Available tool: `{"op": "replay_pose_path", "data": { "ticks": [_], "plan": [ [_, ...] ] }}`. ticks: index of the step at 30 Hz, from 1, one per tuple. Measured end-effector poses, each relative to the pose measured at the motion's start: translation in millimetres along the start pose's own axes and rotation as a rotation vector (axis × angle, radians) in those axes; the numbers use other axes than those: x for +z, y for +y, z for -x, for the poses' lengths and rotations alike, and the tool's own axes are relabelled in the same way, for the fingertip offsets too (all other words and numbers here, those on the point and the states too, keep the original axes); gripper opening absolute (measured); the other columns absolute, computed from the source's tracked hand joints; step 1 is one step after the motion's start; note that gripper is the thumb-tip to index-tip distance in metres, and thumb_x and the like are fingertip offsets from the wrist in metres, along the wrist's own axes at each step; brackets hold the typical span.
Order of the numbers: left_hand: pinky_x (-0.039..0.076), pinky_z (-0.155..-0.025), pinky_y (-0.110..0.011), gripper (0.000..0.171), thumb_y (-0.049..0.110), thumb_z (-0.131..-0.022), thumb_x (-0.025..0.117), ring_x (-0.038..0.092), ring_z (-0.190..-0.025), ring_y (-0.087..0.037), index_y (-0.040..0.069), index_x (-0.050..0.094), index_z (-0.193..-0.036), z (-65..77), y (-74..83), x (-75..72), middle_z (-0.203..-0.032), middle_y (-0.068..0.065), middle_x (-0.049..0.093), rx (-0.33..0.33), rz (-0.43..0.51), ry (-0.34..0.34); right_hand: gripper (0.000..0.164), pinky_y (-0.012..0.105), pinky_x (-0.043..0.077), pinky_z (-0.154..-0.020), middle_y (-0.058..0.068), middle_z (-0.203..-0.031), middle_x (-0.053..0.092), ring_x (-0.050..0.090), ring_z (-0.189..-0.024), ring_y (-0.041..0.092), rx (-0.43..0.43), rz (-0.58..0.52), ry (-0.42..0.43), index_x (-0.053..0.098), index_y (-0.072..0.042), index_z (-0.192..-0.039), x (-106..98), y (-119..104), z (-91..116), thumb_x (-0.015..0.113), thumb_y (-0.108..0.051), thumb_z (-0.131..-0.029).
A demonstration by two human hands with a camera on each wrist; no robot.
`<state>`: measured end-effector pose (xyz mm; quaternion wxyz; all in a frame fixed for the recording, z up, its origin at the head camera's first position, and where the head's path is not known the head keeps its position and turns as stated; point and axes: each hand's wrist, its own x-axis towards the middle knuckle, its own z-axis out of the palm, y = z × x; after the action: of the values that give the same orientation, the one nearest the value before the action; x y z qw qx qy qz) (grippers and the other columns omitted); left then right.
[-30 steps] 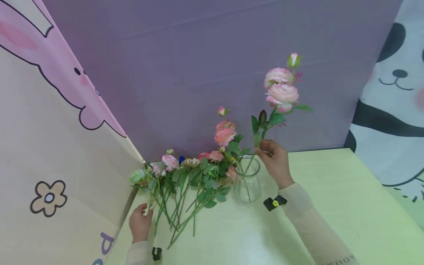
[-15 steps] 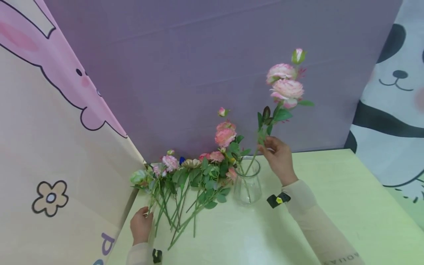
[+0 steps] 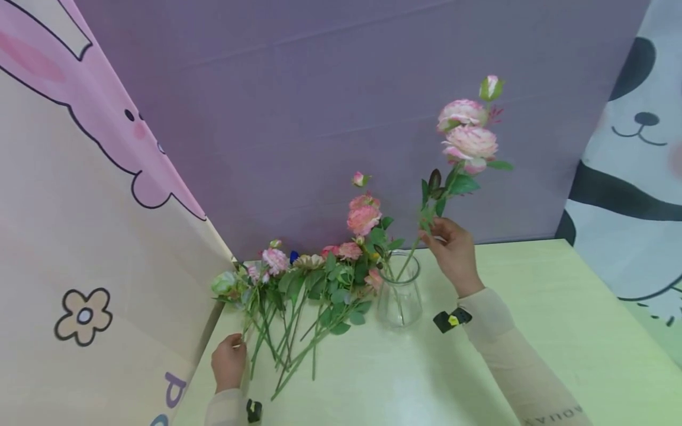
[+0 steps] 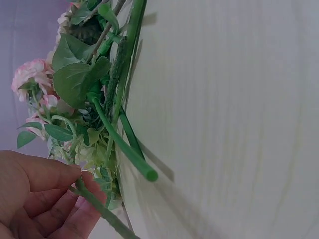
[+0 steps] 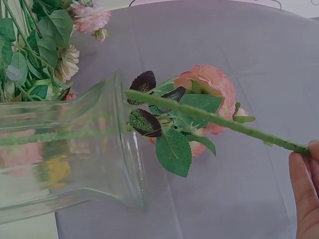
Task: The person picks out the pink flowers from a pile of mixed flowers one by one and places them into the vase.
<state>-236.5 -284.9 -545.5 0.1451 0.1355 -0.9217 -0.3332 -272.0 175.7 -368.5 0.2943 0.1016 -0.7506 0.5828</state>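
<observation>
My right hand (image 3: 454,255) pinches the green stem of a pale pink peony (image 3: 470,141), holding it upright and tilted right. The lower end of that stem (image 5: 214,119) is at the mouth of a clear glass vase (image 3: 401,305). A coral-pink peony (image 3: 364,219) stands in the vase, leaning left. At the left of the table, my left hand (image 3: 229,362) pinches a thin green flower stem (image 4: 102,209) between thumb and fingers, beside the pile. Which bloom this stem carries is hidden among the leaves.
Several loose flower stems (image 3: 290,355) with leaves and pink, cream and green blooms lie left of the vase on the pale table (image 3: 373,384). A purple backdrop (image 3: 298,130) rises behind, and a rabbit-print panel (image 3: 106,236) borders the left side.
My right hand has moved slightly right and up with the pale pink peony, its stem end now nearer the vase mouth. My left hand has shifted slightly toward the front, still pinching its stem.
</observation>
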Motion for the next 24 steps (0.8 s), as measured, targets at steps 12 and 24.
{"op": "replay_pose_path", "data": {
  "ticks": [12, 24],
  "plan": [
    [0.053, -0.066, -0.046, 0.024, 0.003, -0.087, 0.057, 0.064, -0.080, -0.037, -0.010, 0.064, -0.105, 2.6, 6.9, -3.0, -0.096, -0.025, 0.066, 0.011, -0.015, -0.026, 0.020, 0.010, 0.050, -0.068, 0.032, -0.096, 0.064, 0.060, -0.079, -0.004, -0.040, 0.008, 0.000, 0.062, 0.013, -0.103, 0.3, -31.5, 5.8, 0.064, 0.005, -0.085],
    [0.050, -0.070, -0.050, 0.022, 0.006, -0.085, 0.061, 0.063, -0.081, -0.039, -0.009, 0.065, -0.101, -0.4, 9.8, -5.7, -0.090, -0.024, 0.067, 0.032, -0.054, -0.083, 0.020, 0.009, 0.050, -0.069, 0.028, -0.097, 0.066, 0.059, -0.080, -0.009, -0.042, 0.012, -0.004, 0.063, 0.010, -0.103, 0.8, -4.7, 4.9, 0.064, -0.001, -0.087]
  ]
}}
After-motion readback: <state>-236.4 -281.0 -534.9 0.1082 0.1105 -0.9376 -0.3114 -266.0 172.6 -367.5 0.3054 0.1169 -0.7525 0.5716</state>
